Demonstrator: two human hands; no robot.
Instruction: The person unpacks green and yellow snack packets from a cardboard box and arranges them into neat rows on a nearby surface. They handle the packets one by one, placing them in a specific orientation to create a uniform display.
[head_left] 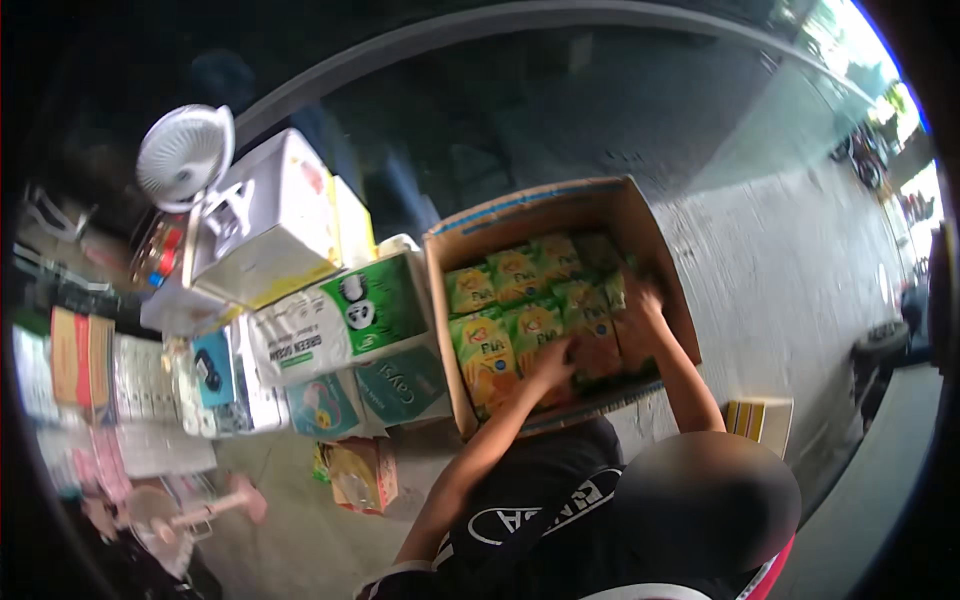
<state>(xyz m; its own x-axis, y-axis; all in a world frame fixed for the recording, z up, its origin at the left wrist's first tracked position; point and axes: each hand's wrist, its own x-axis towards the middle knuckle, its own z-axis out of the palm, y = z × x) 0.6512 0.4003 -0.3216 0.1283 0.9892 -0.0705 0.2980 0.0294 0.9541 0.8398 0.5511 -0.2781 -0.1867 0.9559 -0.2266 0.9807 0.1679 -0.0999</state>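
An opened cardboard box [683, 300] stands in front of me, holding several green and yellow packs [483, 345] in rows. My left hand [553, 364] reaches over the near wall and rests on the packs of the front row, fingers apart. Along the right side of the box, my right hand [642, 295] is down beside the packs at the end of the rows. Its fingers are blurred and partly hidden, with a pack's pale green edge touching them. Whether it grips that pack does not show.
Left of the box are a green-and-white package [385, 310], teal packages [403, 385] and a large white carton [275, 225] with a white fan [187, 158] on it. A small orange-brown pack [362, 476] lies on the floor. Behind the box runs a glass pane [560, 110].
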